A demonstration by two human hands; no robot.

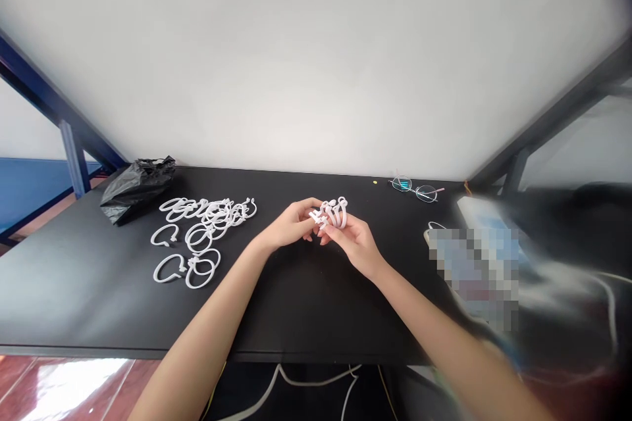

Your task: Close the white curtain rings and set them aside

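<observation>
Both hands meet above the middle of the black table, holding a small bunch of white plastic curtain rings [336, 213]. My right hand [356, 241] is closed round the rings from the right, its thumb across the front. On the left, my left hand [292, 223] pinches the clasp ends of the bunch, its fingertips partly hidden behind them. To the left on the table lies a loose pile of more white curtain rings [217, 214], some linked or overlapping. A few single rings lie nearer to me, among them an opened ring [165, 235].
A crumpled black plastic bag [141, 187] sits at the back left of the black table [296, 302]. Eyeglasses [415, 189] lie at the back right. A blurred, pixelated device [469, 276] and white cables [611, 316] are on the right. Other cables [316, 383] hang below the front edge.
</observation>
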